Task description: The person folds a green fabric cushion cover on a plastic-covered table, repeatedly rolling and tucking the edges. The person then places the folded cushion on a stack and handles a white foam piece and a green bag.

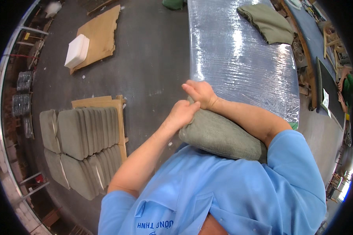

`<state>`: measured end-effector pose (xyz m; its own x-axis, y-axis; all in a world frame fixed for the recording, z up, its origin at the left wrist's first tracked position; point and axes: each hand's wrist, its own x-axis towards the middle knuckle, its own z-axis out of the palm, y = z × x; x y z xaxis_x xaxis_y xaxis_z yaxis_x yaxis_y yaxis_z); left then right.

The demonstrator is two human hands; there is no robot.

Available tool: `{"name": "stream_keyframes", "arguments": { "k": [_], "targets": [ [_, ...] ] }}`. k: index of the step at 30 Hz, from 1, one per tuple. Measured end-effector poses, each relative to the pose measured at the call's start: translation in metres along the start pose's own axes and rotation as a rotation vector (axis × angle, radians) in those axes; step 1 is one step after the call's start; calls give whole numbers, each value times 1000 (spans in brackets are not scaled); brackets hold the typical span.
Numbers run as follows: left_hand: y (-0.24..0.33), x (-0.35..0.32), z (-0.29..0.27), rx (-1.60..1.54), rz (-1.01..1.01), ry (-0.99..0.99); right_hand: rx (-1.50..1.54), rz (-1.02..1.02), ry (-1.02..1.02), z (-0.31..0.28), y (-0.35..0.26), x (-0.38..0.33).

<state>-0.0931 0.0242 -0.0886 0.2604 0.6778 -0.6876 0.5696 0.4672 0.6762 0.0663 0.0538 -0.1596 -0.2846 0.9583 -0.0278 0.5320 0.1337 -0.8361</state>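
Cushion, grey-green and plump, sits clamped between the person's chest and the right forearm, which lies across its top, at the near end of a long table wrapped in clear plastic film. Both hands meet at the cushion's upper left corner: the left hand pinches the corner with fingers curled shut on the fabric, and the right hand touches it just above, fingers bent over the same edge. A second olive cushion lies far up the table. On the floor to the left, a stack of similar cushions rests against a wooden frame.
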Motion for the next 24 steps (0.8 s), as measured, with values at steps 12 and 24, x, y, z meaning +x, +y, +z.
{"name": "stream_keyframes", "arguments": {
  "k": [12,24],
  "targets": [
    [36,3,4,-549,106,-85,426,172,-63,-87,-70,-39],
    [36,-61,90,-38,894,1211,650,-34,-638,-117,-74,-25]
  ]
}}
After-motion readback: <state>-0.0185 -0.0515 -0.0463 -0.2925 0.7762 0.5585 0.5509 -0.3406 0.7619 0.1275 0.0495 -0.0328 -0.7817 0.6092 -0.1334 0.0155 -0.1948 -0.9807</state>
